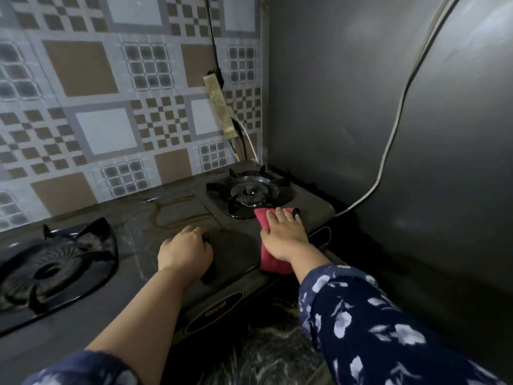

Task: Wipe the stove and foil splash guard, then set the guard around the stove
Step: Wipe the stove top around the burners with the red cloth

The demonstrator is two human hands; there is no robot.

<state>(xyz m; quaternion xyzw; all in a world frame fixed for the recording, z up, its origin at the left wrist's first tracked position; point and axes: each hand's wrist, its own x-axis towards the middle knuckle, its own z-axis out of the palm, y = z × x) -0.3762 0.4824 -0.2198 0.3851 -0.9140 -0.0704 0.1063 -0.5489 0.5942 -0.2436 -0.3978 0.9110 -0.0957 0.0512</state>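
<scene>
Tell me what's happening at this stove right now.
A person is wiping the stove. Their right hand presses a red cloth flat on the top, just in front of the right burner. The left hand rests on the middle of the stove with its fingers curled; whether it holds anything is unclear.

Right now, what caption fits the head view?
Right hand presses a red cloth on the stove near a burner; left hand rests alongside.

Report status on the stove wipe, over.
Right hand flat on red cloth, pressing it to stove. Left hand curled on stove top, hold unclear. Burner just ahead of cloth.
</scene>
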